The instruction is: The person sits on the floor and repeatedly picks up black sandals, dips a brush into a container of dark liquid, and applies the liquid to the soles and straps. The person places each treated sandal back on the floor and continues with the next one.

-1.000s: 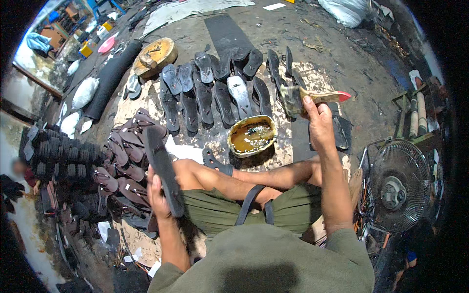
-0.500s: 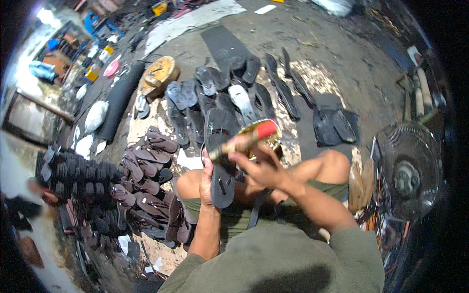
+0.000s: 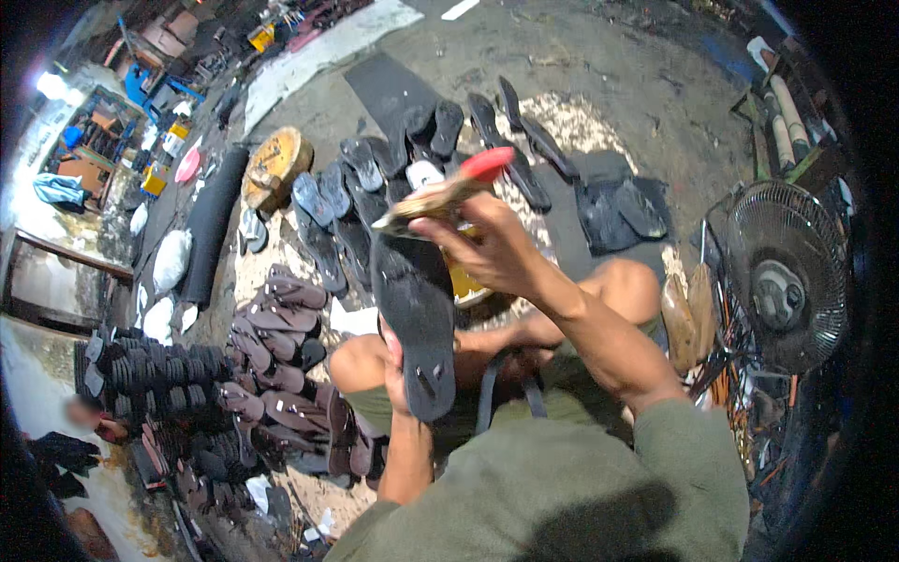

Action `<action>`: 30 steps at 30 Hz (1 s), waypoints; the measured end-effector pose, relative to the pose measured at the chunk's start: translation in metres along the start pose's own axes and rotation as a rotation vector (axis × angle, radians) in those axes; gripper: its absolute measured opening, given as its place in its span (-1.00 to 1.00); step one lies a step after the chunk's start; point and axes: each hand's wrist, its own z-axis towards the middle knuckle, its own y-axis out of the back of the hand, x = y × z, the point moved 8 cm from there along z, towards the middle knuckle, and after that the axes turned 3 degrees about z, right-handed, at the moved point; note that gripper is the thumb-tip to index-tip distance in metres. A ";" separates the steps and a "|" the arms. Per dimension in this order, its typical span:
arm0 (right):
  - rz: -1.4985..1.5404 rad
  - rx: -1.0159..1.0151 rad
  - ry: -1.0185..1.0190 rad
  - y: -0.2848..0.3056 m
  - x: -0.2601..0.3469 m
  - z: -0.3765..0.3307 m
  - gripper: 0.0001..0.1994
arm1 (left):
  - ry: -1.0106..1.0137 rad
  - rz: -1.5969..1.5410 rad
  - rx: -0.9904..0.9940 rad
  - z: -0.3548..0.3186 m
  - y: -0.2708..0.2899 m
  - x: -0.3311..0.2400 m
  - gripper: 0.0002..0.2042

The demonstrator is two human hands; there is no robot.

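My left hand point(image 3: 394, 365) is closed on the edge of a black flip-flop sole point(image 3: 417, 318), held upright above my lap. Dark slots mark its surface, and the heel end points toward me. In my right hand point(image 3: 496, 234) is a paintbrush with a red handle point(image 3: 489, 163), gripped near its middle. Its pale tip lies over the far end of the sole; whether it touches is hard to tell. A yellow container point(image 3: 468, 286) stands behind the sole, partly hidden by it and my right hand.
Black soles point(image 3: 318, 248) lie in rows ahead on a speckled sheet. Brown flip-flops point(image 3: 281, 323) and stacked black soles point(image 3: 159, 365) pile up at left. A round wooden block point(image 3: 277, 169) stands far left; a fan point(image 3: 782, 286) stands at right.
The brush has moved up and left to the sole's far end, with its red handle higher. The sole has come slightly nearer to me. My view has shifted a little.
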 end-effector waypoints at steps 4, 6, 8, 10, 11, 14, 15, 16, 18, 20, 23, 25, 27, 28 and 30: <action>0.188 0.044 -0.160 -0.031 -0.005 -0.053 -0.79 | 0.103 -0.283 0.020 0.039 0.000 -0.005 -0.46; 0.242 0.163 -0.306 -0.057 0.016 -0.103 -0.78 | 0.081 -0.335 0.070 0.060 0.000 -0.017 -0.39; 0.521 0.215 -0.465 -0.074 0.023 -0.136 -0.81 | 0.036 -0.308 0.109 0.073 0.011 -0.028 -0.32; 0.377 0.200 -0.293 -0.065 0.040 -0.133 -0.83 | -0.013 -0.209 -0.056 0.084 0.030 -0.026 -0.31; 0.275 0.158 -0.213 -0.052 0.044 -0.114 -0.83 | 0.004 -0.221 -0.074 0.085 0.033 -0.019 -0.34; -0.004 0.165 -0.033 -0.052 0.000 -0.095 -0.71 | 0.056 -0.408 0.054 0.075 -0.002 0.014 -0.45; -0.110 0.107 -0.009 -0.048 -0.027 -0.091 -0.70 | 0.104 -0.345 0.022 0.066 -0.021 0.023 -0.48; -0.114 0.086 0.045 -0.042 -0.023 -0.066 -0.73 | 0.140 -0.286 -0.018 0.055 -0.036 0.028 -0.50; -0.178 0.106 0.104 -0.035 -0.022 -0.062 -0.75 | 0.202 -0.507 0.091 0.054 -0.020 0.045 -0.50; 0.032 0.145 -0.073 -0.037 -0.008 -0.099 -0.73 | 0.215 -0.472 0.427 0.072 -0.043 0.032 -0.53; 0.307 0.256 -0.493 -0.040 0.006 -0.163 -0.65 | 0.321 -0.278 -0.088 0.126 -0.002 0.064 -0.52; 0.540 0.244 -1.116 -0.016 0.006 -0.181 -0.73 | 0.336 -0.230 0.050 0.170 0.000 0.103 -0.52; 0.407 -0.105 -0.807 0.044 0.023 -0.146 -0.75 | 0.383 -0.144 -0.041 0.227 -0.001 0.141 -0.55; 0.300 -0.122 -0.758 0.062 0.029 -0.141 -0.75 | 0.394 -0.175 0.070 0.268 -0.006 0.149 -0.56; 0.102 -0.101 -0.711 0.087 0.046 -0.123 -0.75 | 0.311 -0.184 0.071 0.362 -0.011 0.135 -0.51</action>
